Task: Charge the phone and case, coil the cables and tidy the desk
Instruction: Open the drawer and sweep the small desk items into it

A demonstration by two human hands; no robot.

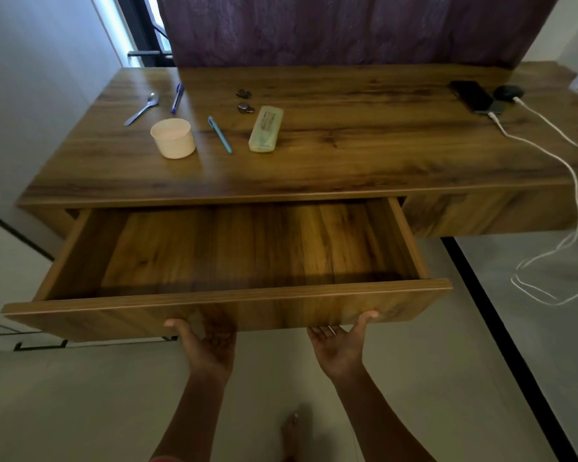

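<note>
Head view: left hand [211, 345] and right hand [337, 345], palms up, grip the open drawer front's [114, 323] lower edge, thumbs on its face, fingers hidden beneath. Phone [471, 95] and dark case [508, 92], each on a white cable [494, 119], lie at the surface's [347, 145] far right.

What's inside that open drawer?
Nothing that I can see: only the bare wooden bottom of the drawer shows. Its back end is covered by the desk top, and the strip behind its front panel lies in shadow.
</note>
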